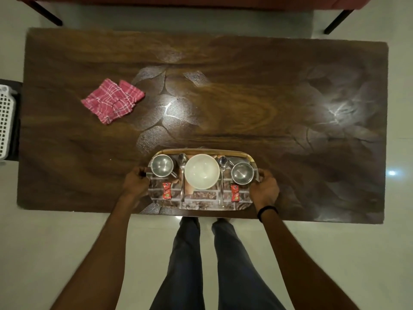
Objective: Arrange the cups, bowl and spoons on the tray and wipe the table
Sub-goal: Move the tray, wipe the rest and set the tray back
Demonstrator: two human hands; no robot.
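Observation:
A patterned tray (201, 198) sits at the near edge of the dark wooden table (245, 97). On it stand a white bowl (202, 171) in the middle, a steel cup (161, 165) at the left and another steel cup (242, 173) at the right. Between bowl and cups lie two spoons (182, 175) (222, 177). Two red sachets (166, 190) (234, 193) lie near the tray's front. My left hand (135, 182) grips the tray's left end and my right hand (264, 189) grips its right end. A pink checked cloth (112, 100) lies crumpled at the table's left.
A white perforated basket (5, 121) stands off the table's left end. Dark furniture legs (48, 14) (337, 21) rise from the pale floor beyond the far edge. My legs (210, 265) are just behind the table's near edge.

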